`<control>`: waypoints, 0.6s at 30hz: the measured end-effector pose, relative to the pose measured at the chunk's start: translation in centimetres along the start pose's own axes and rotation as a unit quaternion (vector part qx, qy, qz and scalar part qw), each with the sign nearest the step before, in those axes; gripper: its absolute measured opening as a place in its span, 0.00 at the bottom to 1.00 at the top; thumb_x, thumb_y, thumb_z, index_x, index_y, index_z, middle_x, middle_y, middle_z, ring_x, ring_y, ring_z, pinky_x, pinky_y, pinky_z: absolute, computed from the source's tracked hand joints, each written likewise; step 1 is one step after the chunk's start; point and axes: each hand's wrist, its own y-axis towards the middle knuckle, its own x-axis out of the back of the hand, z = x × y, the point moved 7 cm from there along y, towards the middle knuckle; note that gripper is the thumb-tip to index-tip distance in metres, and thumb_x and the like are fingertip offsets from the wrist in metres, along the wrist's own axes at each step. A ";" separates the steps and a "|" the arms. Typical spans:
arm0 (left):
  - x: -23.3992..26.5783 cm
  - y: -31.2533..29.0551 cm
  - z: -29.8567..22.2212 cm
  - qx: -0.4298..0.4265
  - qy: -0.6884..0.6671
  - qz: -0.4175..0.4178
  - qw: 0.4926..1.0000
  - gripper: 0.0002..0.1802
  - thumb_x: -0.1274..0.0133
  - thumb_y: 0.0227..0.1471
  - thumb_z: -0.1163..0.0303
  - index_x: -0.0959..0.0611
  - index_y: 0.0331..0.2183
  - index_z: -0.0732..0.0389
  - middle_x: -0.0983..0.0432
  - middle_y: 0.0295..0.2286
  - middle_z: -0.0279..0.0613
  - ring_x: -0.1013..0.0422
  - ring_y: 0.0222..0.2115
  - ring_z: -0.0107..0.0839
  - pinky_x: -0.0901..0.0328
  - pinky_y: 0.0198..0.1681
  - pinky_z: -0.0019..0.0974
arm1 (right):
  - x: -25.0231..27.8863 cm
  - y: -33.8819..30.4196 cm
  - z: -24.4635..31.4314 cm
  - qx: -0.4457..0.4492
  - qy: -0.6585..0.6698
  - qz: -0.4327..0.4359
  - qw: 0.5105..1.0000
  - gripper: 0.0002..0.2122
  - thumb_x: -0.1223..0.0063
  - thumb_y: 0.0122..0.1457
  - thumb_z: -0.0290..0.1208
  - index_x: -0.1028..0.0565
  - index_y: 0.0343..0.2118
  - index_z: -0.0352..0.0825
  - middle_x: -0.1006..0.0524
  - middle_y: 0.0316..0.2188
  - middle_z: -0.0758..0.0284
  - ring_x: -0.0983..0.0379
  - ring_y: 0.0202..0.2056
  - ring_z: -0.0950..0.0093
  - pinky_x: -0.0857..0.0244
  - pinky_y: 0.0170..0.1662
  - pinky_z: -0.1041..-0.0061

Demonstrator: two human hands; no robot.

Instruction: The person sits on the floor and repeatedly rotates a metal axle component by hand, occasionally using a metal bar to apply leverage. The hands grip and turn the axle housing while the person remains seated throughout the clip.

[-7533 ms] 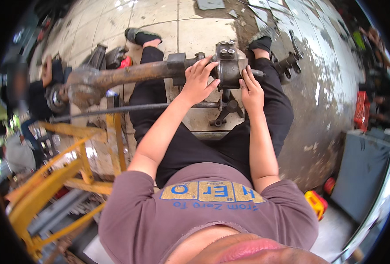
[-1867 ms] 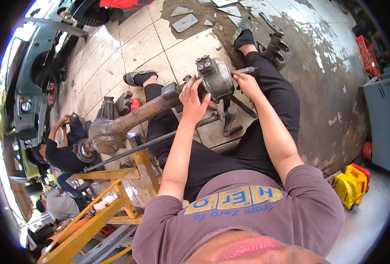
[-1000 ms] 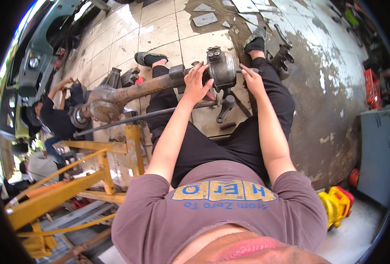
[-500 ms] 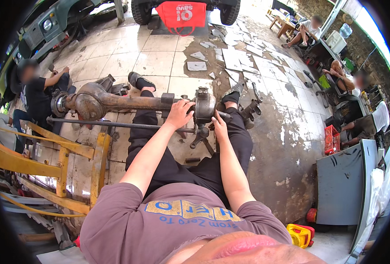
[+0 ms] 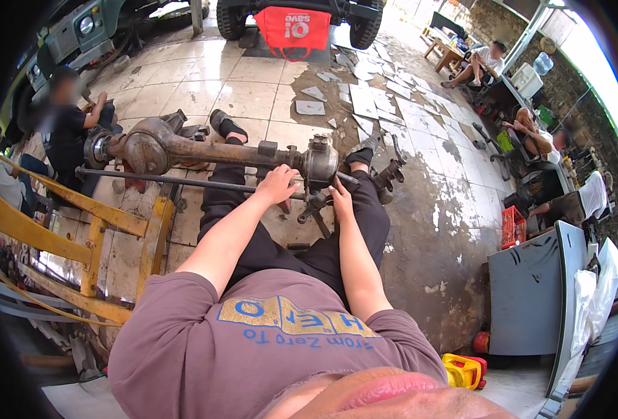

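The rusty axle housing (image 5: 211, 150) lay across the person's legs on the tiled floor (image 5: 253, 77), its cast knuckle end (image 5: 321, 162) between both hands. The left hand (image 5: 277, 186) cupped the tube with fingers curled; the right hand (image 5: 339, 204) apparently pinched a small fitting below. A steady brace suited the heavy, greasy steel

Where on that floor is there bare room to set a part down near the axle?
Bare tiles lie beyond the axle, toward the red cloth, and on the stained floor right of the person's leg. It is crowded around both hands at the axle end and beside the yellow frame.
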 end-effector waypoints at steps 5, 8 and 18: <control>0.1 -0.1 1.2 0.034 -0.042 0.001 0.999 0.30 0.43 0.68 0.50 0.21 0.63 0.56 0.27 0.55 0.51 0.30 0.61 0.53 0.33 0.65 0.53 | 0.4 0.3 0.0 0.000 -0.026 -0.003 1.000 0.28 0.39 0.71 0.26 0.29 0.73 0.31 0.22 0.67 0.61 0.26 0.64 0.74 0.36 0.67 0.75; 0.2 -0.4 1.8 0.043 -0.049 -0.003 0.998 0.30 0.43 0.69 0.49 0.21 0.64 0.55 0.27 0.55 0.51 0.30 0.61 0.54 0.33 0.66 0.53 | 0.2 0.1 0.4 -0.025 -0.062 -0.014 0.998 0.26 0.39 0.71 0.25 0.27 0.72 0.32 0.21 0.66 0.63 0.25 0.62 0.75 0.36 0.66 0.76; 0.6 -0.2 0.5 0.081 -0.037 0.029 0.996 0.30 0.43 0.67 0.44 0.18 0.60 0.55 0.26 0.53 0.50 0.29 0.60 0.52 0.33 0.65 0.53 | 0.8 3.2 -0.7 -0.047 0.023 -0.021 0.998 0.24 0.40 0.72 0.23 0.25 0.70 0.32 0.19 0.64 0.62 0.23 0.60 0.75 0.32 0.63 0.76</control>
